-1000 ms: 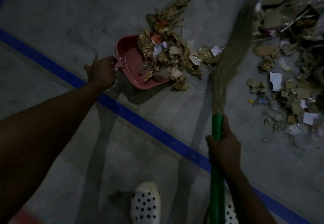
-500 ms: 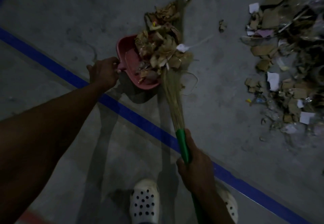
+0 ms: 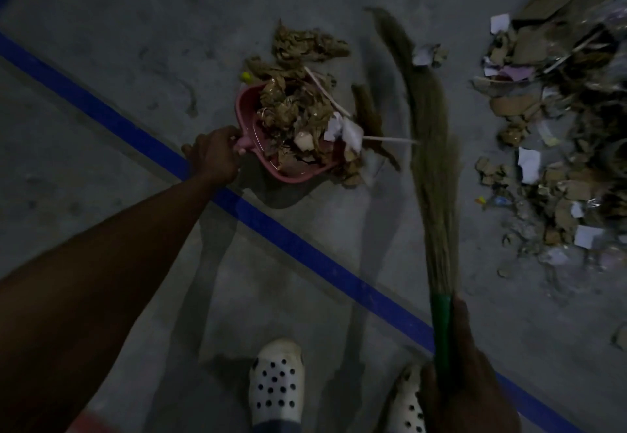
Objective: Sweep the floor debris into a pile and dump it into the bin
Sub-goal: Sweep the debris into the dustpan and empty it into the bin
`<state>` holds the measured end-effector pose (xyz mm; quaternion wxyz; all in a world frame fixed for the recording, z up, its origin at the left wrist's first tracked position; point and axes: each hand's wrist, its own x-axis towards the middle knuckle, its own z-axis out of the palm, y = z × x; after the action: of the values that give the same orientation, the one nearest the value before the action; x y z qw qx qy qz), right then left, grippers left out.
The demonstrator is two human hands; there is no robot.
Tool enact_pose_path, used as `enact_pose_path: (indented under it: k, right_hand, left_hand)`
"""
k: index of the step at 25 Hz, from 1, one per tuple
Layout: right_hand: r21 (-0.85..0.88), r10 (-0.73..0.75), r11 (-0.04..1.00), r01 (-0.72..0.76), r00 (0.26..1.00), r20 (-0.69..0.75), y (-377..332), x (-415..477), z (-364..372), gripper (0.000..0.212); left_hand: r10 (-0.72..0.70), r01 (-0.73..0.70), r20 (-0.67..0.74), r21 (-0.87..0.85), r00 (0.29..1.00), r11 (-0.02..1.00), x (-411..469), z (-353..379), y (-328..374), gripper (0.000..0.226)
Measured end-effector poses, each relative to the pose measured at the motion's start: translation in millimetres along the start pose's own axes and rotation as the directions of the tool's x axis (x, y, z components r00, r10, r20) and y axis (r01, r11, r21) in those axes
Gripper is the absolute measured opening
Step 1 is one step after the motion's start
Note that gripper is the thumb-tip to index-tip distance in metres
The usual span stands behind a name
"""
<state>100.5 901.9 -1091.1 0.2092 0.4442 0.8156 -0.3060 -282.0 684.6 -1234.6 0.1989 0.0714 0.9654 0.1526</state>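
A pink dustpan (image 3: pixel 249 108) rests on the grey floor, heaped with brown cardboard scraps and paper bits (image 3: pixel 298 117) that spill past its far edge. My left hand (image 3: pixel 213 152) grips the dustpan's handle. A grass broom (image 3: pixel 427 147) with a green handle stands to the right of the dustpan, its bristle tips curving up and left, apart from the heap. My right hand (image 3: pixel 464 375) grips the green handle at the bottom right. A large pile of cardboard and paper debris (image 3: pixel 556 120) lies on the floor at the right.
A blue painted line (image 3: pixel 112 117) crosses the floor diagonally under the dustpan's near side. My two white perforated shoes (image 3: pixel 274 381) stand at the bottom centre. A small paper scrap (image 3: pixel 425 54) lies just right of the broom's upper bristles.
The broom swung from against the dustpan's heap out to the right and away from it. More scraps sit in the dustpan. My left hand kept holding the handle.
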Motion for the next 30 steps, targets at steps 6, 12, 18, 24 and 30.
enact_pose_path:
  k: [6,12,18,24,30]
  right_hand:
    - [-0.123,-0.060,0.990,0.070,0.995,0.082,-28,86,26,0.097]
    - [-0.173,-0.199,0.962,0.210,0.977,0.081,-47,30,57,0.106]
    - [-0.146,-0.213,0.963,0.228,0.971,0.110,-58,-22,6,0.137]
    - [-0.172,-0.116,0.979,0.108,0.992,-0.040,-74,50,-2,0.106]
    - [-0.145,-0.083,0.984,0.101,0.989,0.123,-99,96,48,0.099]
  left_hand:
    - [0.031,-0.031,-0.030,0.026,0.999,0.999,4,1,-5,0.022]
    - [-0.008,0.004,-0.048,-0.069,0.999,0.998,-17,0,2,0.015]
    - [-0.126,0.115,-0.062,-0.156,0.990,0.981,-68,-5,8,0.018]
    - [-0.353,0.349,-0.092,-0.050,0.931,0.936,-99,-10,-45,0.032]
    - [-0.328,0.331,-0.111,0.018,0.938,0.943,-103,-25,-114,0.043]
